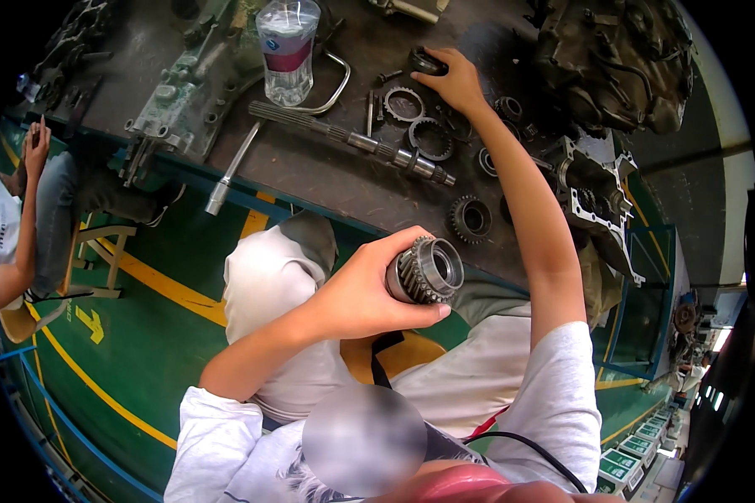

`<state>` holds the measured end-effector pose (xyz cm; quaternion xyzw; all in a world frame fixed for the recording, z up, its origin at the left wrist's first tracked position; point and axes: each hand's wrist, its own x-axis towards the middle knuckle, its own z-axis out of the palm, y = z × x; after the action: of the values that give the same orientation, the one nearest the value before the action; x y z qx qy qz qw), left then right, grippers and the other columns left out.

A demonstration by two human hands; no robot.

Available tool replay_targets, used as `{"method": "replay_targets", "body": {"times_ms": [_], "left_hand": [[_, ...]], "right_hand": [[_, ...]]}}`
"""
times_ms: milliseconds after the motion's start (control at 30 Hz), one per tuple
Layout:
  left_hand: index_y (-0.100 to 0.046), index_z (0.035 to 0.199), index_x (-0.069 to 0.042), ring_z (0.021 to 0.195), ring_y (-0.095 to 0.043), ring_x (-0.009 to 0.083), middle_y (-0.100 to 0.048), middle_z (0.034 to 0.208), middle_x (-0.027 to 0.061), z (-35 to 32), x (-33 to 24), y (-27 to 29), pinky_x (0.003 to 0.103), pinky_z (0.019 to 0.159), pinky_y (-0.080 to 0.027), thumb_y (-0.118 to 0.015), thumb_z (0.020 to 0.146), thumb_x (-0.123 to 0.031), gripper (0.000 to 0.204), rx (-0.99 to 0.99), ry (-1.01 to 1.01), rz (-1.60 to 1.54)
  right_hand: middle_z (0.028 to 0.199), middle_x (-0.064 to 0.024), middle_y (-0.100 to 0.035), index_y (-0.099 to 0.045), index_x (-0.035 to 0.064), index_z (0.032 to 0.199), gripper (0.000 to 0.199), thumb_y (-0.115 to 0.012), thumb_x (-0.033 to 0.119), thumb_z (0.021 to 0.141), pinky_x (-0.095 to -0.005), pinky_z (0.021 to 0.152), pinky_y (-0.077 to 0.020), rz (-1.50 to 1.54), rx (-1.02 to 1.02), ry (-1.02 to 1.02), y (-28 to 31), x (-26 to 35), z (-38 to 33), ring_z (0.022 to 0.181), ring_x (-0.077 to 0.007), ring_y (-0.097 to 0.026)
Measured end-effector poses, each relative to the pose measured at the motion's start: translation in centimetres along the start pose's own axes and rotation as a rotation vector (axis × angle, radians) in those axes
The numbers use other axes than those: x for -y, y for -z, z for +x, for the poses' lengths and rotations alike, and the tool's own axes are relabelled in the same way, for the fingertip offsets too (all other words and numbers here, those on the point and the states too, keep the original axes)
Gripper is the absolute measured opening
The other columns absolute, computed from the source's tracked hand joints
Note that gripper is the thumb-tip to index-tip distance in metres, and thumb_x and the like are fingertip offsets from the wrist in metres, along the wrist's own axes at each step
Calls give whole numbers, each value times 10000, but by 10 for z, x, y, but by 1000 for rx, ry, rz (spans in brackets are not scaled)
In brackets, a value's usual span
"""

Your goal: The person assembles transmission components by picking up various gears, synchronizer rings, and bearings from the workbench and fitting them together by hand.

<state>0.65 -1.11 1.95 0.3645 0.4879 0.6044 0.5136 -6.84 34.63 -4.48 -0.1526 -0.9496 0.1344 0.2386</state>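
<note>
My left hand [376, 283] is wrapped round a steel gear [429, 270] with slanted teeth and a raised collar, held over my lap in front of the table edge. Farther off, my right hand [458, 82] reaches across the table, thumb and fingers closed on a dark ring-shaped part [429, 62]. Just nearer than that hand lie two thin toothed rings, one [404, 104] beside the other [431, 138]. A long splined shaft [344, 137] lies slantwise to their left. Another gear [470, 220] rests near the table's front edge.
A clear water bottle [288, 52] stands behind the shaft, beside a bent metal bar [341, 80]. A socket wrench [231, 169] overhangs the front edge. Metal housings lie left [172, 105] and right [594, 189]. Another person [17, 218] sits at far left.
</note>
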Motion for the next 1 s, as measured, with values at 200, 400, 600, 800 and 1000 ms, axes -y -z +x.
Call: {"method": "replay_targets", "body": {"times_ms": [200,400,600,800,1000], "left_hand": [[-567,1064,-45,889,-555,66,-618,940,-9,2,0,-2,231,839,-453,-837,701,-85,454,13,-11,-12],[-566,1052,-50,880,-559,71,-618,935,-6,2,1,-5,240,830,-459,-823,711,-97,430,-3,-10,-35],[-562,1029,-54,855,-559,66,-620,922,-9,2,0,-5,236,806,-465,-807,726,-99,392,-16,-40,-37],[-562,1030,-56,856,-554,67,-617,919,-12,0,1,-2,241,806,-468,-807,730,-97,390,-27,-69,-46],[-558,1017,-57,857,-547,65,-612,917,-10,0,3,1,243,802,-464,-805,734,-98,378,-28,-60,-82]], "right_hand": [[1223,-120,-615,-658,76,1210,603,-784,403,719,-385,978,-452,75,25,22,8,-2,-6,1133,-307,-583],[1195,-166,-631,-677,38,1145,542,-754,414,763,-384,998,-440,179,59,-12,28,-7,-8,1150,-329,-579],[1100,-199,-681,-687,9,1116,603,-764,457,721,-379,916,-502,-255,391,-319,106,-81,-5,1048,-318,-653],[1112,-215,-674,-676,-9,1135,712,-838,456,621,-375,921,-494,-282,416,-377,108,-88,-30,1050,-330,-644],[1131,-213,-665,-667,10,1147,677,-849,363,599,-356,928,-489,-139,207,-294,105,-66,-21,1067,-298,-639]]}}
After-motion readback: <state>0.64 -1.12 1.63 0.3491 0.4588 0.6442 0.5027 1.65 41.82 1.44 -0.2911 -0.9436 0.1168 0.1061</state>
